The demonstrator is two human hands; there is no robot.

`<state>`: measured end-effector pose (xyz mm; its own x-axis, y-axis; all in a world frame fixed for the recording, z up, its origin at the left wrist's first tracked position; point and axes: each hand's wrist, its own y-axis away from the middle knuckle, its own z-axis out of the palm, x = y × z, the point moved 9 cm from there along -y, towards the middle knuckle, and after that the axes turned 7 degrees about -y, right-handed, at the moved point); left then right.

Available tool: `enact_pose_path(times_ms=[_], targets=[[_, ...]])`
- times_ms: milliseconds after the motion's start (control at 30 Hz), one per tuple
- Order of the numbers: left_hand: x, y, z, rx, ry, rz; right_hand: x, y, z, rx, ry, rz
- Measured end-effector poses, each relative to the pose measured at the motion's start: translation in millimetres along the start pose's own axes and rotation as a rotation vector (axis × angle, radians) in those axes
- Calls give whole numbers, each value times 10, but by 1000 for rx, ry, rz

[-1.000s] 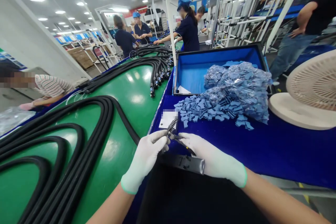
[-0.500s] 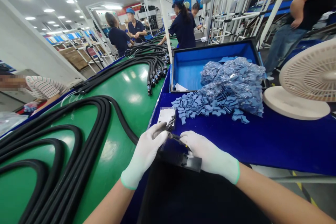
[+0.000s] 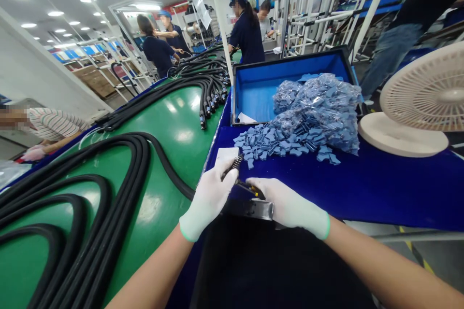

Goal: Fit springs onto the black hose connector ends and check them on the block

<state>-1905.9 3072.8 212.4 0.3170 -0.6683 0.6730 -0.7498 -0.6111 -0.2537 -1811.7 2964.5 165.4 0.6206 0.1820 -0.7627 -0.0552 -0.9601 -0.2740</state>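
Note:
My left hand [image 3: 212, 193], in a white glove, is closed around a black ridged part [image 3: 236, 163] whose toothed end sticks up past the fingers. A thick black cable [image 3: 181, 187] runs in from the left and disappears behind this hand. My right hand [image 3: 290, 205], also gloved, closes on a slim dark tool [image 3: 255, 191] with a yellow mark. The tool's thin end points at the left hand; its exact kind is unclear. Just below both hands is a black block with a shiny end [image 3: 266, 210]. A white card [image 3: 226, 154] lies beyond the left hand.
Blue plastic clips [image 3: 275, 142] lie heaped on the blue table, beside a clear bag of more clips [image 3: 326, 111] and a blue bin [image 3: 253, 91]. A beige fan [image 3: 404, 135] stands right. Thick black hoses [image 3: 134, 164] curve across the green table. Several people work farther back.
The toothed end of the black part now shows more clearly above my left fingers. My right hand has shifted slightly, and more of the dark tool shows. The camera has turned a little.

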Motion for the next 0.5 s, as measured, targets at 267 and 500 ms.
enact_pose_path(times_ms=[267, 500], targets=[[-74, 51, -6, 24, 34, -72, 349, -153, 183, 16, 148, 66], [-262, 21, 207, -80, 742, -188, 126, 158, -159, 34, 320, -46]])
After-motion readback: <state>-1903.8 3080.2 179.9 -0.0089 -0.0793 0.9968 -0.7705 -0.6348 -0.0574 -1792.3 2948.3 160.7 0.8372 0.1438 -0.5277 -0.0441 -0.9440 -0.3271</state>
